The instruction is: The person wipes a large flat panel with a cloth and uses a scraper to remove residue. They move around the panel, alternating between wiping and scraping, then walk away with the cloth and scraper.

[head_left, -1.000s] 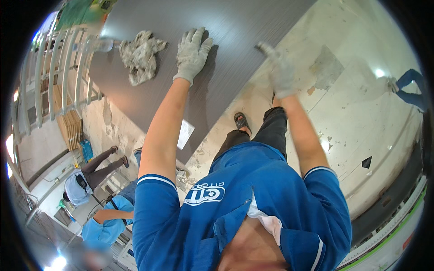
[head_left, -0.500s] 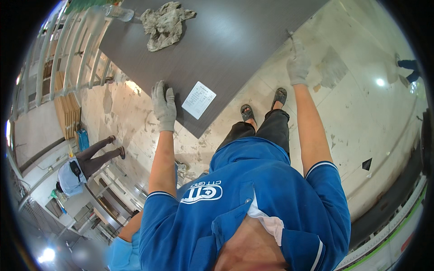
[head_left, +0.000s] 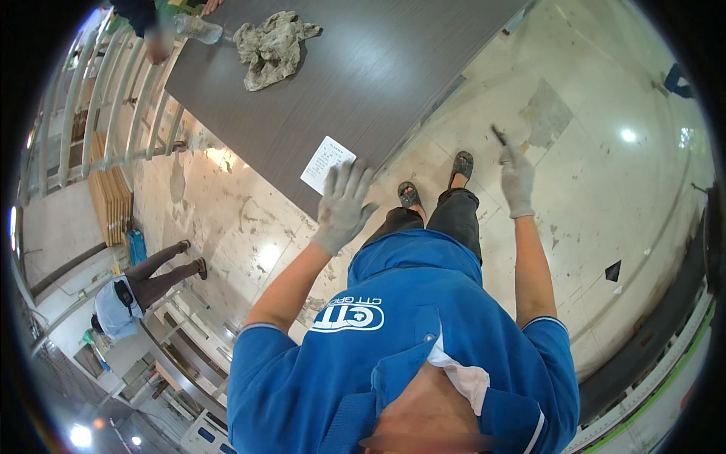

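My left hand (head_left: 345,206), in a pale grey glove, has its fingers spread over the near corner of a dark wood-grain board (head_left: 340,83). Its fingertips overlap the edge of a white printed sheet (head_left: 324,160) lying on the board; whether they touch it I cannot tell. Off the board's right side, my gloved right hand (head_left: 517,183) is closed around a slim dark tool (head_left: 498,135), whose tip points up and left. Most of that tool is hidden in the glove, so its kind is unclear. A crumpled, dirty beige rag (head_left: 272,50) rests on the board's far left part.
A clear plastic bottle (head_left: 198,29) lies at the board's far left edge, near another person's hand (head_left: 157,51). White metal rails (head_left: 113,94) and stacked brown boards (head_left: 111,198) stand at left. A co-worker (head_left: 119,305) is at lower left. The tiled floor (head_left: 582,181) is stained.
My left hand has swung right from the board's left edge to its near corner, fingers spreading. My right hand has drawn back toward me with the tool. Another person's hands have appeared at the far left.
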The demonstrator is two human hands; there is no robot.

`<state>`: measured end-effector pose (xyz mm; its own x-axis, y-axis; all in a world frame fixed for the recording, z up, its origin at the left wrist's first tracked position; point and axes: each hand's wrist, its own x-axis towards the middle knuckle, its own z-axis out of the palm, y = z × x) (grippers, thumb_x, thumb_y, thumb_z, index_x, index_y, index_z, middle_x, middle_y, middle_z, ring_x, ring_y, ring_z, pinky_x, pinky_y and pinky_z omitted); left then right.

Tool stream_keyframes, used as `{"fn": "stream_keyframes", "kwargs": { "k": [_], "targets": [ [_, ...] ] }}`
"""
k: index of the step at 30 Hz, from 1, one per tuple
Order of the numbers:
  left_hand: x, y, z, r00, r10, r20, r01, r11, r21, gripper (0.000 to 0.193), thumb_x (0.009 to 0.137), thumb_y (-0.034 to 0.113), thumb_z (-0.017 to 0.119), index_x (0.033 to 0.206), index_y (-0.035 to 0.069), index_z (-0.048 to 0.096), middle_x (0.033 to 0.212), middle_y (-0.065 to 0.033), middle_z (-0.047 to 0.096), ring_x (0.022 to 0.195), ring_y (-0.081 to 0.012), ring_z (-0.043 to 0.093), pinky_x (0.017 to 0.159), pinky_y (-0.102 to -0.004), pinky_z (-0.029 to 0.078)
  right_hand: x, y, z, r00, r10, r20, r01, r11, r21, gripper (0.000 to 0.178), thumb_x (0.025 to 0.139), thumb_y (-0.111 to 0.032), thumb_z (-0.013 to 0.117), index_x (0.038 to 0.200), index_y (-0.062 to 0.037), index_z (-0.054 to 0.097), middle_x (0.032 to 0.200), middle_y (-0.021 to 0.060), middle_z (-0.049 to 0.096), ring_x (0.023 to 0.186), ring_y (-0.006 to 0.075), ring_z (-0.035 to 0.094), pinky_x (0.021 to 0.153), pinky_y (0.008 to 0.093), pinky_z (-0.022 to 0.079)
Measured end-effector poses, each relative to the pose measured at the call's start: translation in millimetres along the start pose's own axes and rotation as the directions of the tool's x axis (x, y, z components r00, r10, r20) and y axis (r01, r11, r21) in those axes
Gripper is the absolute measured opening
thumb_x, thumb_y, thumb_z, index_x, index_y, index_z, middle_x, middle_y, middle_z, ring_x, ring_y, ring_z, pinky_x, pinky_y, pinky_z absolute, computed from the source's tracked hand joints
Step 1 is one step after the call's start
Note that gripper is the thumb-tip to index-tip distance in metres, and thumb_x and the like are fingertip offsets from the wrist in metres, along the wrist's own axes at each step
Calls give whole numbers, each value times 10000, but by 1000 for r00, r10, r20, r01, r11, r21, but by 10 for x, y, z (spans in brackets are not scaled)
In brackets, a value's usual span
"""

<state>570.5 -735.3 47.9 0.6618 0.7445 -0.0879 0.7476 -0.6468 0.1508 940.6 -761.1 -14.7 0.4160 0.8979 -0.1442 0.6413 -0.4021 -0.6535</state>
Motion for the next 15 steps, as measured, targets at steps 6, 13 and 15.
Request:
{"fn": "stream_keyframes", "kwargs": {
  "k": [6,13,15],
  "targets": [
    [437,78,127,985,144,-93,-148,988,-37,709,868,424,673,1450,74,470,1505,-160,447,1430,-375,358,1210,-516,256,20,-224,164,994,-9,-109,52,914,402,343,1022,-163,512,1345,-128,622,781,79,659,681,199,623,656,349,503],
    [-824,-65,79,985,120,-124,-151,947,-283,548,835,333,750,1307,90,612,1391,-146,579,1387,-390,438,1187,-511,329,364,-891,651,918,-396,-35,372,887,-273,392,990,-149,501,1373,-136,584,1124,167,687,937,299,676,845,424,525],
    [-1129,-157,15,971,-134,-197,84,966,-245,500,857,279,740,1300,78,623,1399,-156,577,1383,-386,453,1181,-505,342,-209,-1312,911,818,-485,309,571,749,-335,369,942,-191,537,1293,-108,617,1104,159,691,972,298,673,876,430,521]
  ]
}}
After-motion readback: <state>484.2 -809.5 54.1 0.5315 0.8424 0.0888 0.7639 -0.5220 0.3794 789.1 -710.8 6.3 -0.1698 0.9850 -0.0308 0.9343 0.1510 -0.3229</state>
